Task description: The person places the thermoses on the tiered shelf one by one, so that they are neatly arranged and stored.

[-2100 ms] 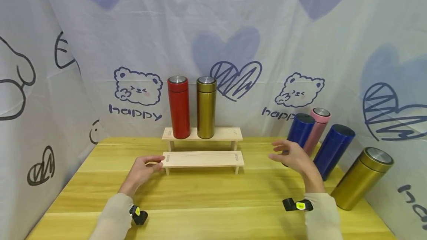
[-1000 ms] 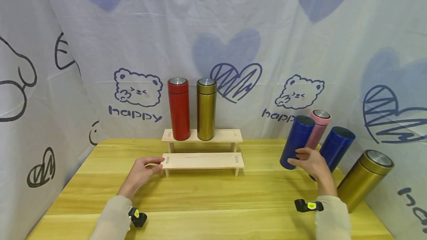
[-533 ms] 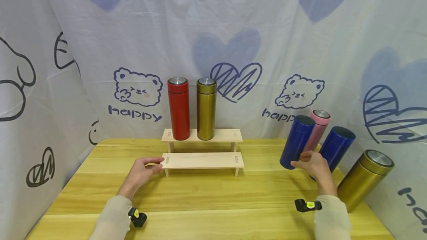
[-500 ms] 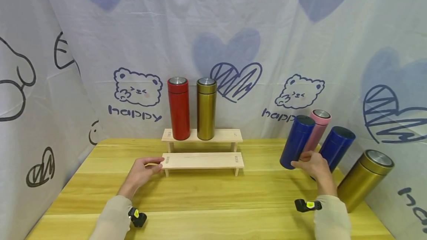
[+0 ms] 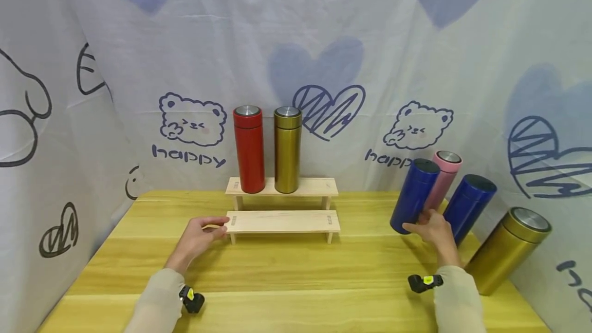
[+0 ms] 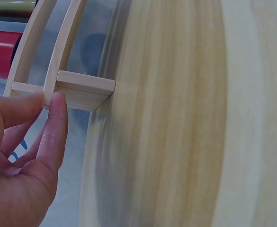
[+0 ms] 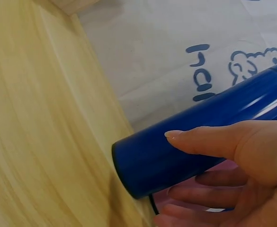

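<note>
In the head view my left hand (image 5: 198, 238) pinches the left end of the lower step of a pale wooden two-step stand (image 5: 282, 221). Its thumb and fingertips hold the board's edge in the left wrist view. On the upper step a red thermos (image 5: 250, 158) and a gold thermos (image 5: 288, 158) stand upright. At the right, my right hand (image 5: 437, 233) grips a blue thermos (image 5: 413, 194) low on its body. The right wrist view shows the thumb across its front, with the fingers behind it, before a pink thermos (image 5: 443, 181). The blue thermos stands on the table.
A second blue thermos (image 5: 469, 207) stands right of the hand, and a large gold thermos (image 5: 509, 251) nearer the right front. The yellow wood-grain table (image 5: 296, 281) is backed by a printed cloth (image 5: 361, 4) that also hangs at both sides.
My right hand has moved right from beside the bottles, then down onto the lower part of the blue thermos, closing round it. My left hand stays at the stand.
</note>
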A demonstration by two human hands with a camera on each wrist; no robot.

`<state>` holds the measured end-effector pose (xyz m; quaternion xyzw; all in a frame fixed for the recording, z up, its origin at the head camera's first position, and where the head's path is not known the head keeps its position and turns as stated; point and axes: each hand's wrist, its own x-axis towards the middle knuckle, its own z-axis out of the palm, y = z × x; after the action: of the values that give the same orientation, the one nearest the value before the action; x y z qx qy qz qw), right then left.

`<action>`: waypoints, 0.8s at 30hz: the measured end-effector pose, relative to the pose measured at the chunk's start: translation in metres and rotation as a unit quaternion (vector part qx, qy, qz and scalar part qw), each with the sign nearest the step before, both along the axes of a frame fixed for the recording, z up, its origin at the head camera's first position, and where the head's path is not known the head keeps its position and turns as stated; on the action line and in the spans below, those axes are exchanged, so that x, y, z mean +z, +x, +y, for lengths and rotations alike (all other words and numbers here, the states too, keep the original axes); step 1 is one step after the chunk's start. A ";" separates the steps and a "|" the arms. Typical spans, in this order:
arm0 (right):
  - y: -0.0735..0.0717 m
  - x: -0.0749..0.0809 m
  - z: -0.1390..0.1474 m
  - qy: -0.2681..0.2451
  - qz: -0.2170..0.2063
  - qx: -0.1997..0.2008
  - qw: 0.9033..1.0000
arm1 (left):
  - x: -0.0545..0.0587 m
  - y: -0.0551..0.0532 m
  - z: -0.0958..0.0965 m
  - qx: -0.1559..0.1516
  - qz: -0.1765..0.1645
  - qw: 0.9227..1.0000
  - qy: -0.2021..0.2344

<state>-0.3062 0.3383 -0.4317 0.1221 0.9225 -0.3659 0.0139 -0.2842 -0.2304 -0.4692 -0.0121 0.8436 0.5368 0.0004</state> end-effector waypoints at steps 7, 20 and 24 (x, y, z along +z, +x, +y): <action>-0.014 -0.007 0.004 0.012 0.013 0.011 1.000 | 0.001 0.001 -0.001 0.002 -0.005 1.000 0.001; -0.026 -0.015 -0.001 -0.018 0.036 0.001 0.999 | 0.000 -0.002 -0.001 0.001 -0.005 1.000 -0.003; -0.027 -0.013 -0.004 -0.037 0.056 -0.016 0.998 | -0.001 -0.002 -0.001 0.002 -0.005 1.000 -0.003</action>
<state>-0.3332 0.3343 -0.4446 0.1160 0.9055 -0.4062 -0.0393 -0.2859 -0.2317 -0.4697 -0.0165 0.8450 0.5345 0.0037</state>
